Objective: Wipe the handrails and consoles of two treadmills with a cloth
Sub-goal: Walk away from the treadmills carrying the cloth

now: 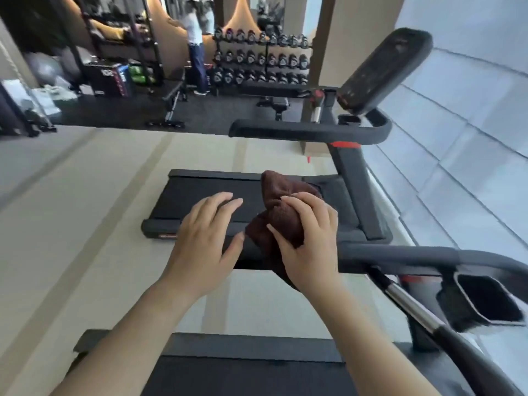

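Observation:
A dark brown cloth (281, 204) is bunched up in my right hand (310, 241), which grips it at the left end of the near treadmill's black handrail (400, 254). My left hand (204, 241) hovers just left of the cloth with fingers spread, holding nothing. The near treadmill's belt (243, 372) lies below my forearms, and part of its console with a cup holder (485, 301) shows at the right. A second treadmill stands beyond, with its belt (205, 195), its handrail (308, 131) and its tilted black console screen (383, 70).
A beige floor (85, 210) lies to the left of both treadmills. A pale window wall (471, 124) runs along the right. Farther back are a dumbbell rack (260, 58), a weight bench (174, 95), shelving and a standing person (197, 44).

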Demonstrator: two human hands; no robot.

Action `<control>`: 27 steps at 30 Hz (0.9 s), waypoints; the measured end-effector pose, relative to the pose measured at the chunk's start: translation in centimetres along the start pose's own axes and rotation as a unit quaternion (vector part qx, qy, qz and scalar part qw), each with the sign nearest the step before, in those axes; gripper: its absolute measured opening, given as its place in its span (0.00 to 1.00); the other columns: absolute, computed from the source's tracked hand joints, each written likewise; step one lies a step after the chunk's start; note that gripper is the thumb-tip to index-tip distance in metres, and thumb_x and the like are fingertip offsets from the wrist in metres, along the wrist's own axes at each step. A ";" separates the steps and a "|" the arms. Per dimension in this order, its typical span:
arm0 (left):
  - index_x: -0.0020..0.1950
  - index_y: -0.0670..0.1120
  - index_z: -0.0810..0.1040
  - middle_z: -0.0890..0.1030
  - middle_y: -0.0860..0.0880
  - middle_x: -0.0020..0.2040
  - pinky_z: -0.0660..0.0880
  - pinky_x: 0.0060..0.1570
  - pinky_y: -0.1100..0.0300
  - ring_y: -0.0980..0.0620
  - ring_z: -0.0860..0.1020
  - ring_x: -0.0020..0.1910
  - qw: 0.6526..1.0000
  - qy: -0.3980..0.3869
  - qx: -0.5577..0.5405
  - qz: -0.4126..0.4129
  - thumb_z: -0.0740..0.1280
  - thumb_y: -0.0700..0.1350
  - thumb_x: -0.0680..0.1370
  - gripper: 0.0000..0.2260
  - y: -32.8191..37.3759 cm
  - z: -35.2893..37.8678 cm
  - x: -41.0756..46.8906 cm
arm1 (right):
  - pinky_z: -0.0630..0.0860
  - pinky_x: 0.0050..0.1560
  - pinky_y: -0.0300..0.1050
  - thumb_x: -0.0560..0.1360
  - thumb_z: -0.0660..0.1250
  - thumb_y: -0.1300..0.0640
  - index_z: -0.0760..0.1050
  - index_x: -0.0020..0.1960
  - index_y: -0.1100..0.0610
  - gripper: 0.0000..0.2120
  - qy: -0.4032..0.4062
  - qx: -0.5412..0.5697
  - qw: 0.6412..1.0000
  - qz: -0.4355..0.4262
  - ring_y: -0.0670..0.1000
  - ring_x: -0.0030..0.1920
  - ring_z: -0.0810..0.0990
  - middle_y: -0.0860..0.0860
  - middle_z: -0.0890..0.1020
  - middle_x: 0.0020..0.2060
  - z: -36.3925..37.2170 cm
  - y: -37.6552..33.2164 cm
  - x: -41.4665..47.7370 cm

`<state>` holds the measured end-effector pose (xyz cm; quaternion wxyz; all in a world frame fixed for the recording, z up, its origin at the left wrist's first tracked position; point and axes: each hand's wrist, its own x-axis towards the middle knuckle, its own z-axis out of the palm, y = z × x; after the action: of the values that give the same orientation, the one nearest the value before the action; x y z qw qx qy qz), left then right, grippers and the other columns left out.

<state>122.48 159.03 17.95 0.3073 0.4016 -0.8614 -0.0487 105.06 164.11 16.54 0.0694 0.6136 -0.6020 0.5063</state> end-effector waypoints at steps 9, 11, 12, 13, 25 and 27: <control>0.67 0.45 0.69 0.70 0.46 0.65 0.63 0.63 0.54 0.49 0.65 0.64 0.960 0.071 0.123 -0.243 0.56 0.52 0.76 0.22 -17.5 -11.5 -12.2 | 0.61 0.65 0.41 0.72 0.71 0.53 0.73 0.61 0.50 0.18 -0.172 0.191 0.960 -0.110 0.46 0.61 0.64 0.46 0.74 0.60 21.8 -14.6 0.4; 0.67 0.45 0.68 0.70 0.46 0.66 0.64 0.62 0.52 0.48 0.65 0.64 0.943 0.083 0.141 -0.289 0.55 0.53 0.76 0.22 -19.2 -13.2 -14.7 | 0.61 0.65 0.40 0.72 0.72 0.54 0.74 0.61 0.51 0.18 -0.204 0.215 0.947 -0.124 0.49 0.61 0.66 0.46 0.74 0.60 24.8 -17.3 -0.1; 0.67 0.45 0.68 0.69 0.46 0.66 0.65 0.62 0.51 0.48 0.65 0.64 0.934 0.088 0.152 -0.312 0.54 0.53 0.76 0.22 -20.0 -14.0 -16.1 | 0.60 0.65 0.39 0.72 0.72 0.54 0.75 0.60 0.51 0.18 -0.219 0.228 0.939 -0.136 0.50 0.61 0.67 0.46 0.74 0.60 26.3 -18.7 -0.4; 0.67 0.45 0.68 0.69 0.47 0.66 0.65 0.62 0.50 0.48 0.65 0.64 0.923 0.092 0.162 -0.336 0.54 0.53 0.76 0.22 -20.8 -14.8 -17.4 | 0.60 0.65 0.37 0.72 0.71 0.54 0.75 0.60 0.52 0.17 -0.233 0.241 0.930 -0.149 0.50 0.61 0.68 0.47 0.75 0.60 27.7 -20.0 -0.8; 0.68 0.47 0.67 0.68 0.48 0.68 0.63 0.63 0.50 0.48 0.63 0.67 0.787 0.123 0.212 -0.566 0.53 0.55 0.76 0.23 -30.2 -19.2 -28.1 | 0.62 0.66 0.38 0.72 0.67 0.48 0.74 0.62 0.50 0.19 -0.433 0.363 0.799 -0.206 0.48 0.62 0.66 0.46 0.73 0.62 44.1 -32.5 -6.1; 0.69 0.48 0.66 0.67 0.48 0.69 0.64 0.63 0.48 0.47 0.63 0.67 0.767 0.128 0.219 -0.590 0.53 0.55 0.76 0.23 -33.0 -20.0 -28.4 | 0.63 0.65 0.40 0.72 0.67 0.48 0.73 0.62 0.49 0.19 -0.452 0.374 0.781 -0.215 0.47 0.62 0.65 0.45 0.73 0.62 47.3 -34.3 -5.9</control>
<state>169.54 160.63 9.22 0.2295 0.8894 -0.3948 0.0213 159.62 144.31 7.76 -0.3390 0.8631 -0.1801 0.3281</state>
